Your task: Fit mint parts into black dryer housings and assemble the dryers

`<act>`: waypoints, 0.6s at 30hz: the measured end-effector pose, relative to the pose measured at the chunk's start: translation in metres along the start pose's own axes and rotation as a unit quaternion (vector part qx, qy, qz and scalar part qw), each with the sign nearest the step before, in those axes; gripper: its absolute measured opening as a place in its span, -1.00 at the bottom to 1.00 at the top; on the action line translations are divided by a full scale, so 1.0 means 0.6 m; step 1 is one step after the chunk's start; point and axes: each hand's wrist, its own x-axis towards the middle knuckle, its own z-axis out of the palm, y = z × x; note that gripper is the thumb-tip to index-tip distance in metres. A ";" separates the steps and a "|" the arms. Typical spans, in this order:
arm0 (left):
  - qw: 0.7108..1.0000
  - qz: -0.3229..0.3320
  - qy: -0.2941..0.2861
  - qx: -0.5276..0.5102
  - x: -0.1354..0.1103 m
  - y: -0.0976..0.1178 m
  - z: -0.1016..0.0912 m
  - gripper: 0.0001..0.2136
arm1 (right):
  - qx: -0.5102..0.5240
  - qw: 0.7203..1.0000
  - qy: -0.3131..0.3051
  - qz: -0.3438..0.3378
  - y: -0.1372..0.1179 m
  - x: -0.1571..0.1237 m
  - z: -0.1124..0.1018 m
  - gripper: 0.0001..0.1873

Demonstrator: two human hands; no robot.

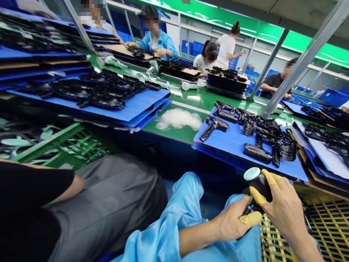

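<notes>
Both my hands hold one black ribbed plastic housing with a pale green round cap (255, 180), low in front of me, above my lap. My right hand (283, 209) wraps its upper body, fingers closed, yellow finger cots on the tips. My left hand (234, 220) grips its lower end, thumb in a yellow cot, the blue sleeve pushed back. Just beyond, a blue corrugated sheet (231, 140) carries several similar black gun-shaped housings (265, 138).
A yellow plastic crate (327, 225) stands under my right hand. A person in a black top and grey trousers (109, 203) sits close on my left. Stacked blue sheets with black parts (89, 94) fill the left. Other workers sit along the green conveyor (196, 100).
</notes>
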 end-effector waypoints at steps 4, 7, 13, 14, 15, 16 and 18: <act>0.999 -0.038 -0.014 0.010 -0.002 0.000 -0.002 -0.67 | -0.030 0.999 -0.019 0.009 -0.003 -0.003 -0.003 -0.40; 0.998 -0.053 -0.017 0.031 -0.007 0.003 -0.002 -0.70 | -0.074 0.996 -0.045 0.026 -0.007 -0.005 -0.004 -0.38; 0.996 -0.067 -0.005 0.060 -0.011 0.001 0.000 -0.67 | -0.108 0.992 -0.053 0.026 -0.012 -0.015 0.001 -0.37; 0.995 -0.067 -0.006 0.067 -0.010 0.001 0.000 -0.63 | -0.098 0.993 -0.055 0.027 -0.011 -0.018 0.004 -0.37; 0.995 -0.069 -0.011 0.074 -0.009 0.002 -0.001 -0.59 | -0.079 0.995 -0.057 0.030 -0.010 -0.021 0.009 -0.37; 0.994 -0.078 -0.025 0.075 -0.009 0.002 -0.002 -0.57 | -0.050 0.996 -0.063 0.036 -0.008 -0.024 0.013 -0.35; 0.989 -0.110 -0.079 0.056 -0.008 0.003 -0.005 -0.60 | 0.045 0.993 -0.086 0.074 0.000 -0.027 0.020 -0.30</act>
